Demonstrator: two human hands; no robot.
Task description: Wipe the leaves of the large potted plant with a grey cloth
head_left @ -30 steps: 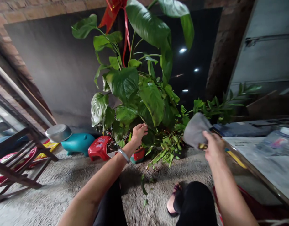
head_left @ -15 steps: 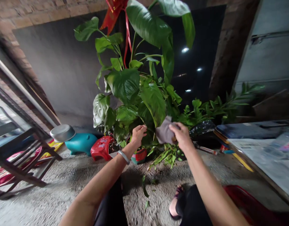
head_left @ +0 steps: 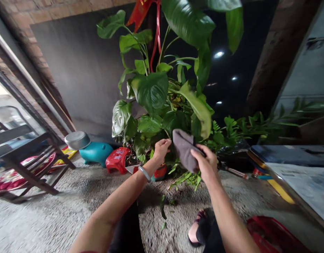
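Note:
A tall potted plant with broad green leaves (head_left: 151, 92) stands before me. My right hand (head_left: 208, 162) is closed around a folded grey-purple cloth (head_left: 183, 150) with a dark edge, held low in front of the foliage. Just above the cloth, a long pale-green leaf (head_left: 200, 109) hangs tilted and partly edge-on. To the left of the cloth, my left hand (head_left: 162, 150), with a bracelet at the wrist (head_left: 144, 174), is pinched together by the lower leaves. Whatever its fingertips grip is too small to make out. Behind that wrist a red pot (head_left: 160, 172) partly shows.
On the left are a wooden chair (head_left: 32, 158), a teal animal-shaped stool (head_left: 96, 153) bearing a metal basin (head_left: 77, 140), and a red plastic stool (head_left: 117, 160). A paper-covered table (head_left: 304, 182) stands right. Leaf scraps (head_left: 163, 209) lie on rough ground.
The view has shifted left, so the scene sits further right. The large leaf above the cloth has swung from facing me to a tilted, edge-on pose. Both hands stay closed.

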